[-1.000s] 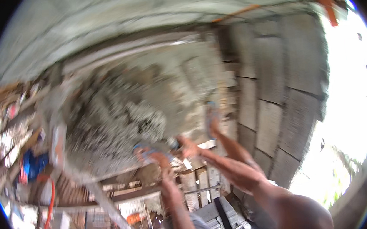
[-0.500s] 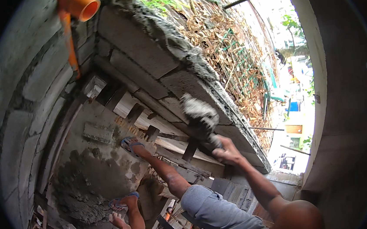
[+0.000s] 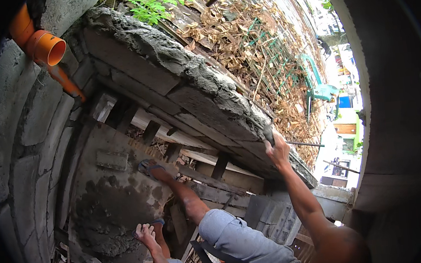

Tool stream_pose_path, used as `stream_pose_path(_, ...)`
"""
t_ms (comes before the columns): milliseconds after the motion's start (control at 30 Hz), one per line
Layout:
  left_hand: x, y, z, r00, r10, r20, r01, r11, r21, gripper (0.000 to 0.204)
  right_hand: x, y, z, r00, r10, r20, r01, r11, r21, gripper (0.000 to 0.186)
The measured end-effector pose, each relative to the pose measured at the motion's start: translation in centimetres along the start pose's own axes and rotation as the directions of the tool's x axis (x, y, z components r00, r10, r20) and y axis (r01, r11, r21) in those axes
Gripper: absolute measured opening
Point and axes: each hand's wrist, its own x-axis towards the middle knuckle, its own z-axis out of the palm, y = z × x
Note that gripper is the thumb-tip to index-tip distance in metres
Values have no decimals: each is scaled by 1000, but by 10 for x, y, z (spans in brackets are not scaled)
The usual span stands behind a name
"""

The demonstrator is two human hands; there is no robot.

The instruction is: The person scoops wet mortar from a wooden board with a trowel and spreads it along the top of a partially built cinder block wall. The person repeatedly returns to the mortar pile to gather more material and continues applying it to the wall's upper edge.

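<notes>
My right hand (image 3: 278,150) grips a trowel (image 3: 270,133) against the upper edge of the block wall (image 3: 150,76), where rough grey mortar (image 3: 190,68) runs along the top. The trowel's blade is mostly hidden by the hand and mortar. My left hand (image 3: 147,235) hangs empty above a board (image 3: 86,172), its fingers dusty, loosely bent and apart. On that board lie a wet mortar heap (image 3: 103,226) and a small grey slab (image 3: 112,160). My sandalled feet rest on or beside it.
A second block wall (image 3: 35,127) rises at the left, with orange pipes (image 3: 48,48) at the upper corner. Beyond the mortared edge lie a leaf-covered metal roof (image 3: 242,33), a green plastic chair (image 3: 319,87) and protruding rods (image 3: 307,144). Timber slats (image 3: 165,130) show gaps beside the board.
The view has swung toward the wall. My right hand has brought the mortar-laden trowel up to the wall's top edge; the lump seen on it is no longer distinct. My left hand stays low.
</notes>
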Motion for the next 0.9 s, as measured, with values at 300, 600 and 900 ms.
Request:
stream_pose_path(300, -17, -14, -18, 990, -86, -110, 85, 996, -13, 62, -9, -34, -39, 957, -98, 273, 113, 993, -39, 42)
stream_pose_path(600, -22, 0, -43, 986, -20, -164, 27, 999, 36, 61, 23, -23, -49, 940, 11, 342, -148, 913, 379, 43)
stream_pose_path(900, -23, -39, -45, 985, -99, -139, 92, 994, -56, 58, 16, -44, -118, 842, 263, 471, -290, 957, -16, 42)
